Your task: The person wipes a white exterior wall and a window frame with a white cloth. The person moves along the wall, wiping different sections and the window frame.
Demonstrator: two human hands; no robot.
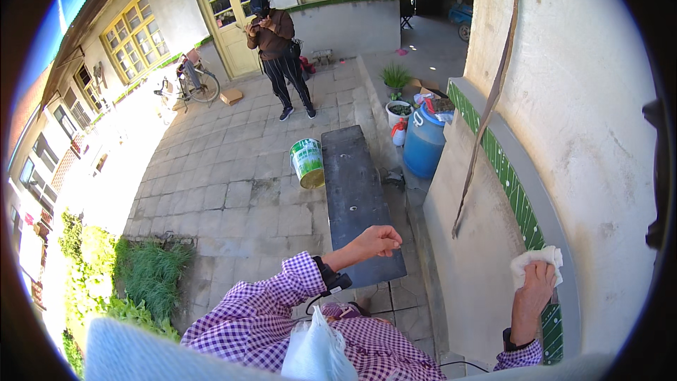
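My right hand (533,286) presses a folded white cloth (529,262) against the wall at the right, over a green band with white lines (508,185). The fingers lie on top of the cloth. My left hand (373,243) hangs in the air above the near end of a long dark bench (353,185), its fingers loosely curled together with nothing seen in them. Both wrists wear black straps, and the sleeves are purple checked. Below the band, the lower wall (476,254) is plain grey; the upper wall (587,90) is whitish and stained.
A green and white bucket (308,164) touches or nearly touches the bench's left side. Beyond the bench stand a blue barrel (423,140), a spray bottle (399,133) and potted plants (395,76). A dark strip (489,100) hangs down the wall. Another person (275,37) stands farther back.
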